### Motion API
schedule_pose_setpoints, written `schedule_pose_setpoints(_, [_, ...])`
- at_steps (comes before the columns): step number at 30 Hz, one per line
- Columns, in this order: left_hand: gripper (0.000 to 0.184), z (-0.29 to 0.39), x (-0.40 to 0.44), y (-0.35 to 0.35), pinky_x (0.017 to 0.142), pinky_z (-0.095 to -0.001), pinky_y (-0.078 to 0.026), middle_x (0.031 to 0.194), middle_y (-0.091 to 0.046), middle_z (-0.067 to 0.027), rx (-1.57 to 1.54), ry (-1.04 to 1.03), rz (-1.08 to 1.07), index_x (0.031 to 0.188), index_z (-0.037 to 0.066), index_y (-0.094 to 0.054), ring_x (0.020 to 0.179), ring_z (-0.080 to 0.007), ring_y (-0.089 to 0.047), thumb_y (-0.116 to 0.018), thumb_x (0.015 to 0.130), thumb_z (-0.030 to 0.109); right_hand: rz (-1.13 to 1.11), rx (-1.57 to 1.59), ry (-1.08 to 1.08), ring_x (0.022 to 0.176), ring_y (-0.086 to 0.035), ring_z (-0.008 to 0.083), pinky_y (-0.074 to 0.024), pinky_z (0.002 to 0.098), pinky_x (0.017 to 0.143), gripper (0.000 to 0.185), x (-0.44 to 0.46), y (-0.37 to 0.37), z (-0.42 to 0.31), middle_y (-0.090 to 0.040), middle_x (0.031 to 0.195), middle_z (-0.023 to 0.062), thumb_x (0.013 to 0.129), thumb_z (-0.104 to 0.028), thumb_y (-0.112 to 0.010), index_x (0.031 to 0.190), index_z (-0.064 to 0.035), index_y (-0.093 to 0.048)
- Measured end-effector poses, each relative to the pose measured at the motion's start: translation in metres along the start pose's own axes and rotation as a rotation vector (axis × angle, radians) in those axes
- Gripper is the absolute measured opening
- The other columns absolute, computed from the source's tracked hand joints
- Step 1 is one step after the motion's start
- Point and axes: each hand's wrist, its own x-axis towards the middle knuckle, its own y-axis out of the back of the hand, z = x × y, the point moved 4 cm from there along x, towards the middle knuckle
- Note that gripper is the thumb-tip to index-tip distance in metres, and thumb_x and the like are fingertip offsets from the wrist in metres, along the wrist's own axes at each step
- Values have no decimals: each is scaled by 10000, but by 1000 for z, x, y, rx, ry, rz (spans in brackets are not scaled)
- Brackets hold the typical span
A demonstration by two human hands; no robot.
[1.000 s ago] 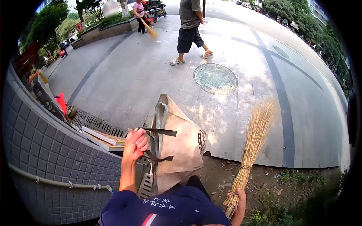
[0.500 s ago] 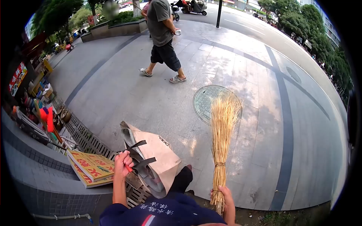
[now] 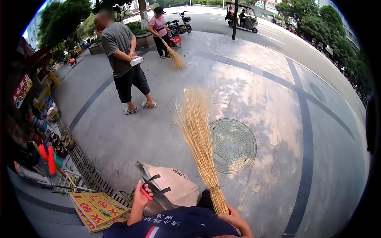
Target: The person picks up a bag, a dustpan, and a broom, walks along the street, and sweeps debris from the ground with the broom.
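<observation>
My right hand [image 3: 235, 220] is closed round the bound lower end of a straw broom [image 3: 198, 139]. The bristles fan out ahead of me and overlap the left side of the manhole cover. On the left, my left hand [image 3: 139, 196] is closed on a red handle [image 3: 146, 193]; what it belongs to is hidden. Right beside that hand is a beige tote bag [image 3: 179, 186] with black straps, standing open against my body. Whether a strap is also in the fingers I cannot tell.
Yellow signboards [image 3: 99, 209] lean at lower left, near a drain grate [image 3: 85, 158] and shop goods. A person in grey [image 3: 119, 49] stands ahead. Behind, a person in pink [image 3: 158, 27] holds another straw broom [image 3: 174, 57]. A pole [image 3: 235, 22] and a three-wheeler [image 3: 248, 18] are farther off.
My broom has swung left, its bristles now left of the manhole cover. The person in grey has moved left, bringing the person in pink into view. The three-wheeler has shifted right.
</observation>
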Motion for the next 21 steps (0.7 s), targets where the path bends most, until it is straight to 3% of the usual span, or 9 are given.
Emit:
schedule_pose_setpoints(6, [456, -6, 77, -121, 541, -290, -392, 685, -544, -18, -104, 37, -81, 833, 81, -552, 675, -175, -539, -557, 790, 534, -268, -203, 113, 910, -507, 127, -405, 253, 806, 587, 121, 93, -132, -543, 1003, 62, 783, -372, -641, 1198, -3, -448])
schedule_pose_setpoints(8, [478, 1, 92, -175, 585, -307, -421, 833, -604, -57, -49, -62, -132, 910, 71, -559, 780, -207, -573, -527, 808, 537, -312, -226, 209, 923, -497, 121, -399, 252, 815, 572, 164, 108, -196, -539, 1001, 51, 791, -384, -633, 1191, -13, -458])
schedule_pose_setpoints(9, [521, 1, 112, -178, 635, -325, -439, 1010, -598, -98, -25, -99, -254, 1046, 62, -528, 847, -221, -572, -501, 823, 532, -435, -261, 197, 923, -495, 126, -398, 258, 816, 562, 186, 109, -215, -539, 998, 55, 800, -388, -621, 1187, -15, -460])
schedule_pose_setpoints(10, [521, -1, 117, -196, 635, -325, -439, 1010, -598, -98, -26, -88, -242, 1046, 62, -528, 847, -221, -572, -501, 823, 532, -554, -293, 180, 924, -493, 132, -398, 264, 817, 552, 206, 110, -230, -540, 995, 59, 808, -393, -609, 1183, -16, -463])
schedule_pose_setpoints(13, [626, 8, 143, -265, 685, -348, -444, 1260, -459, -136, 66, -204, -404, 1215, 71, -423, 986, -226, -531, -508, 810, 540, -746, -362, 253, 933, -483, 127, -395, 261, 808, 536, 271, 100, -283, -542, 989, 65, 830, -416, -569, 1164, -9, -469])
schedule_pose_setpoints(16, [714, 14, 187, -332, 718, -399, -460, 1286, -431, -133, 40, -291, -438, 1231, 70, -414, 1054, -273, -498, -546, 752, 583, -914, -500, 386, 870, -525, 110, -431, 245, 764, 528, 345, 84, -319, -558, 936, 58, 842, -427, -549, 1152, -6, -476])
schedule_pose_setpoints(17, [807, 22, 195, -361, 824, -467, -437, 1278, -433, -141, 17, -319, -501, 1226, 62, -426, 1078, -324, -475, -567, 681, 641, -916, -503, 381, 870, -525, 110, -431, 245, 764, 528, 367, 85, -334, -558, 936, 58, 842, -427, -549, 1152, -6, -476])
schedule_pose_setpoints(19, [808, 34, 228, -396, 868, -484, -409, 1274, -431, -150, -69, -346, -526, 1199, 54, -451, 1087, -335, -465, -571, 667, 651, -1127, -280, -52, 766, -570, 120, -473, 253, 701, 518, 412, 86, -360, -568, 902, 68, 843, -432, -546, 1141, -13, -483])
schedule_pose_setpoints(21, [824, 45, 251, -428, 960, -517, -341, 1175, -512, -147, -165, -372, -478, 1095, 20, -532, 1121, -334, -450, -533, 650, 713, -1154, -271, -103, 727, -584, 125, -484, 254, 663, 513, 453, 89, -384, -569, 902, 70, 843, -435, -544, 1132, -15, -488])
